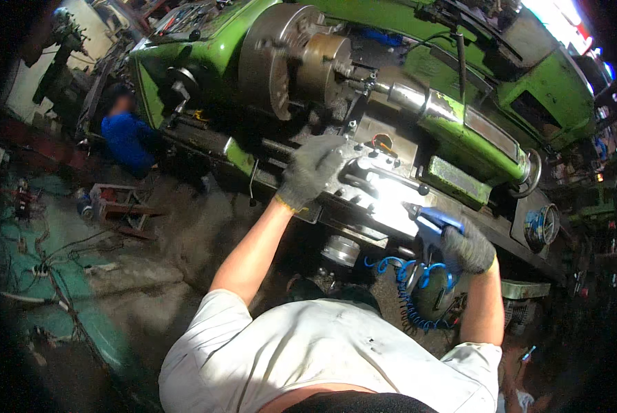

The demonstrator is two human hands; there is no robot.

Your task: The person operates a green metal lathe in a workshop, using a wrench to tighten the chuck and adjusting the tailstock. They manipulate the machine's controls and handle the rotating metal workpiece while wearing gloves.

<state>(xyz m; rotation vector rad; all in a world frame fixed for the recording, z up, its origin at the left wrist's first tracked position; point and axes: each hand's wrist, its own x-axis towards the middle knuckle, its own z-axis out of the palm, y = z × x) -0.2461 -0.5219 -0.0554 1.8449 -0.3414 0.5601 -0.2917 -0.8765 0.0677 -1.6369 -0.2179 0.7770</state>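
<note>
Beside the big green machine point(460, 131), the right hand point(467, 249) has its fingers clamped on a blue air gun point(434, 221), a curly blue hose point(408, 289) hangs below, and the left hand point(312, 168) lies with fingers together on the metal block point(384, 186).

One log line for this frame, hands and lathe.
left hand: gloved, on lathe carriage | right hand: gloved, holds blue air gun

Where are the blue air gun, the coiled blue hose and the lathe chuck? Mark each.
blue air gun point(438, 221), head view, its body.
coiled blue hose point(406, 292), head view, mid coil.
lathe chuck point(322, 65), head view, its face.
</note>
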